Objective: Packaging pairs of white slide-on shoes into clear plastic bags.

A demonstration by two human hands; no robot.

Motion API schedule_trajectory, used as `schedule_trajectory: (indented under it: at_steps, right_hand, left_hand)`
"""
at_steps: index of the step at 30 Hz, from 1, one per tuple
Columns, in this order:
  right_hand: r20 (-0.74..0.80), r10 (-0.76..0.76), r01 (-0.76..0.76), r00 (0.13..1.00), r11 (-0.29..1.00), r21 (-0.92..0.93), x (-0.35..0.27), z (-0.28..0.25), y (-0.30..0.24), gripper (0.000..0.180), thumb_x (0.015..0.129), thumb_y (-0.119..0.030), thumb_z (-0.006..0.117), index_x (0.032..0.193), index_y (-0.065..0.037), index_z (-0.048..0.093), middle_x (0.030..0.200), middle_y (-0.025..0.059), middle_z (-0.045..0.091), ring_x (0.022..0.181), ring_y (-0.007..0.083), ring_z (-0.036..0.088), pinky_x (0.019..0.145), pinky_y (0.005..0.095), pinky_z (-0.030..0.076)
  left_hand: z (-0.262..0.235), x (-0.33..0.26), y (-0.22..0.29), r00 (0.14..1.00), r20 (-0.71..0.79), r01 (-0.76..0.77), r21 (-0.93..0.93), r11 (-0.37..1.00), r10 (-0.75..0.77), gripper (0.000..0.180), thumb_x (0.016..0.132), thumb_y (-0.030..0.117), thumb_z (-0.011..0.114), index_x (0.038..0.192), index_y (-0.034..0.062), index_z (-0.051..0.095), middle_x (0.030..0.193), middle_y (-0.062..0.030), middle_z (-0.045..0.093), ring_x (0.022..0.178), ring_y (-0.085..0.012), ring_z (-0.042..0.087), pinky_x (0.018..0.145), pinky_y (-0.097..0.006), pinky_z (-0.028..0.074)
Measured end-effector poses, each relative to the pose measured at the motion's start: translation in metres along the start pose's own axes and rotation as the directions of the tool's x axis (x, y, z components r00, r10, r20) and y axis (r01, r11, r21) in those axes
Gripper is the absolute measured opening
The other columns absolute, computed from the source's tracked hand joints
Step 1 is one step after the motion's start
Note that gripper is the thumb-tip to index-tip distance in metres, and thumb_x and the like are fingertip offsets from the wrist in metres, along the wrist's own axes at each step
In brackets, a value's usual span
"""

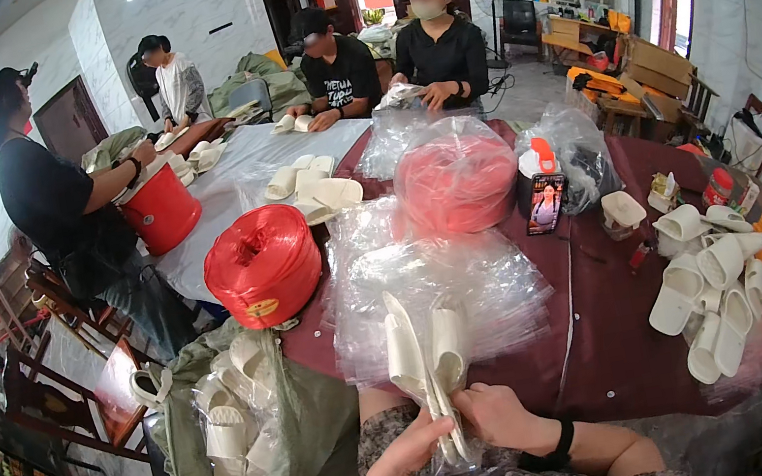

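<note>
Just beyond my lap, a pair of cream slide slippers (447,342) stands upright, sole against sole. My left hand (417,450) wraps round their lower end from the left. From the right, my right hand (501,415) closes on the same end, its fingers partly hidden. Thin clear plastic (446,472) shows at the bottom of the pair between my hands; how far it covers the slippers I cannot tell. Behind them, a spread pile of clear plastic bags (437,274) lies on the dark red tablecloth (543,382).
Red twine rolls (264,266) and a propped phone (546,203) stand on the table. Loose slippers (708,286) are heaped at right. A green sack (303,440) of bagged slippers is at my left. Several people work around the table, one beside a red bucket (160,211).
</note>
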State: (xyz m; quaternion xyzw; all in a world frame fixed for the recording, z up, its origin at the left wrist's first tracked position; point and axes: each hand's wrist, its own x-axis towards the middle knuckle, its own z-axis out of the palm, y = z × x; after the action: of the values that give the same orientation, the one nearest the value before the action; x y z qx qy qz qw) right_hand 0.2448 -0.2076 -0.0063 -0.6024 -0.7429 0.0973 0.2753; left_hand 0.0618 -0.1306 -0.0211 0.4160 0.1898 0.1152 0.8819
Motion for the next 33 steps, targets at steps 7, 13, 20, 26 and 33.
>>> schedule_trajectory:
  at_steps: [7, 13, 20, 26, 33]
  right_hand:
    - [0.26, -0.105, 0.052, 0.96, 0.978, 0.201, 0.024, -0.042, -0.001, 0.034, 0.083, -0.022, 0.072, 0.115, -0.011, 0.064, 0.08, 0.0094, 0.063, 0.072, 0.029, 0.064, 0.063, 0.0381, 0.052]
    - [-0.101, 0.023, 0.017, 0.995, 0.926, 0.377, 0.051, -0.052, 0.02, 0.019, 0.081, -0.021, 0.076, 0.094, -0.009, 0.072, 0.084, 0.009, 0.067, 0.078, 0.0287, 0.064, 0.071, 0.0389, 0.05]
    - [-0.236, 0.068, -0.117, 0.969, 0.972, -0.204, 0.061, -0.035, 0.083, 0.07, 0.077, -0.031, 0.078, 0.135, -0.004, 0.05, 0.146, 0.0208, 0.043, 0.134, 0.0409, 0.039, 0.111, 0.048, 0.033]
    - [0.033, 0.229, -0.217, 0.973, 0.951, -0.222, 0.055, -0.001, 0.109, 0.085, 0.079, -0.048, 0.073, 0.145, -0.005, 0.041, 0.154, 0.0207, 0.032, 0.142, 0.0404, 0.03, 0.116, 0.05, 0.025]
    - [0.004, 0.246, -0.24, 0.969, 0.948, -0.207, 0.05, 0.008, 0.112, 0.085, 0.079, -0.048, 0.073, 0.147, -0.008, 0.04, 0.156, 0.0184, 0.031, 0.144, 0.0397, 0.025, 0.117, 0.0553, 0.02]
  left_hand:
    - [0.011, -0.022, 0.026, 0.988, -0.109, -0.098, 0.099, 0.99, 0.108, 0.092, 0.082, 0.015, 0.074, 0.153, 0.0044, 0.017, 0.131, -0.0073, 0.048, 0.113, -0.0159, 0.05, 0.095, -0.03, 0.042]
    - [0.0, -0.083, 0.058, 0.882, -0.333, -0.227, 0.319, 0.92, 0.334, 0.082, 0.068, 0.019, 0.079, 0.138, 0.0004, 0.041, 0.115, -0.0053, 0.058, 0.104, -0.0144, 0.055, 0.089, -0.027, 0.043]
    - [-0.134, -0.149, 0.095, -0.037, -0.26, 0.577, 0.783, 0.233, 0.965, 0.127, 0.057, 0.032, 0.088, 0.153, -0.0011, 0.01, 0.121, -0.0278, 0.05, 0.11, -0.0395, 0.055, 0.092, -0.043, 0.048]
    - [-0.242, -0.222, 0.075, 0.034, -0.494, 0.894, 0.404, 0.195, 0.869, 0.111, 0.065, 0.022, 0.087, 0.152, 0.0076, 0.02, 0.123, -0.0235, 0.051, 0.107, -0.0418, 0.055, 0.09, -0.049, 0.048]
    - [-0.266, -0.205, 0.014, 0.379, -0.52, 0.777, 0.629, 0.043, 0.765, 0.086, 0.073, 0.011, 0.075, 0.146, 0.0062, 0.03, 0.121, -0.0232, 0.054, 0.109, -0.0426, 0.057, 0.089, -0.049, 0.05]
